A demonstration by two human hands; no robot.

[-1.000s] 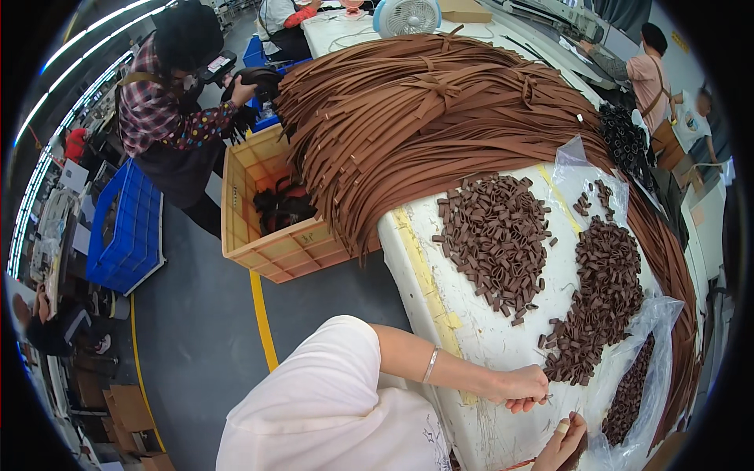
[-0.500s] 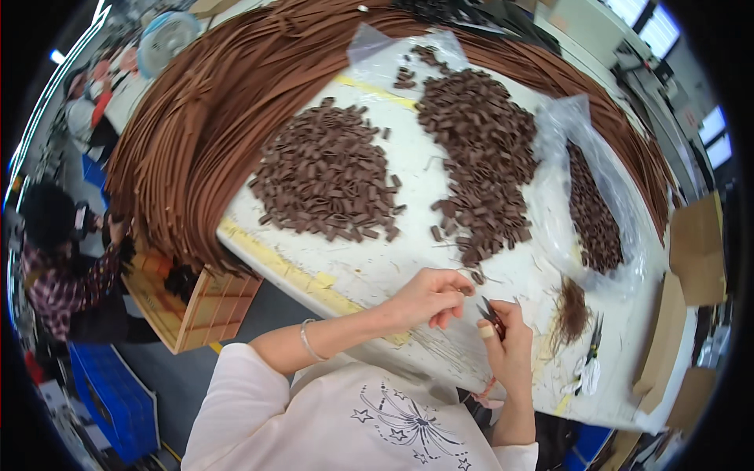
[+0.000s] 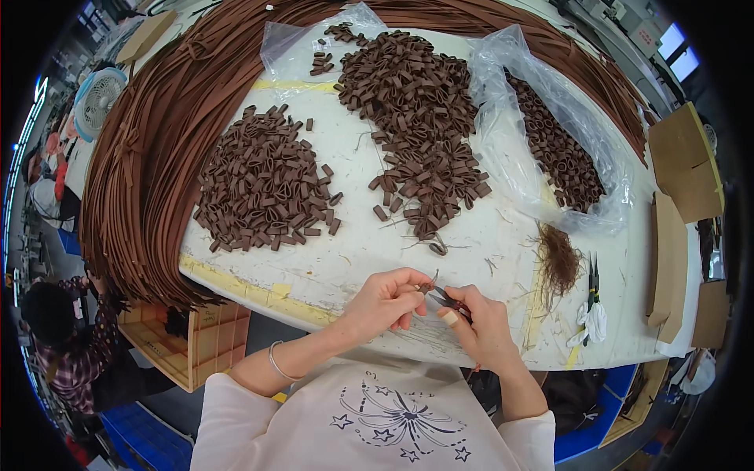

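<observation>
Brown loop [image 3: 426, 288], small, held above the near edge of the white counter [image 3: 353, 228]; largely covered, so its outline is uncertain. Left hand [image 3: 385, 304]: fingers pinched closed on the loop. Right hand [image 3: 483, 330]: fingers curled around dark snips [image 3: 450, 301], blades directed at the loop; whether blades touch it, cannot tell. Beyond the hands: left loop pile [image 3: 267, 184], larger middle loop pile [image 3: 408, 86], well apart from each other. Right of these, clear plastic bag [image 3: 503, 59] with more loops. Thread tuft [image 3: 559, 263] near the bag; slim dark tool [image 3: 594, 282] just beside the tuft. Long brown straps [image 3: 149, 157] curve around the far side.
</observation>
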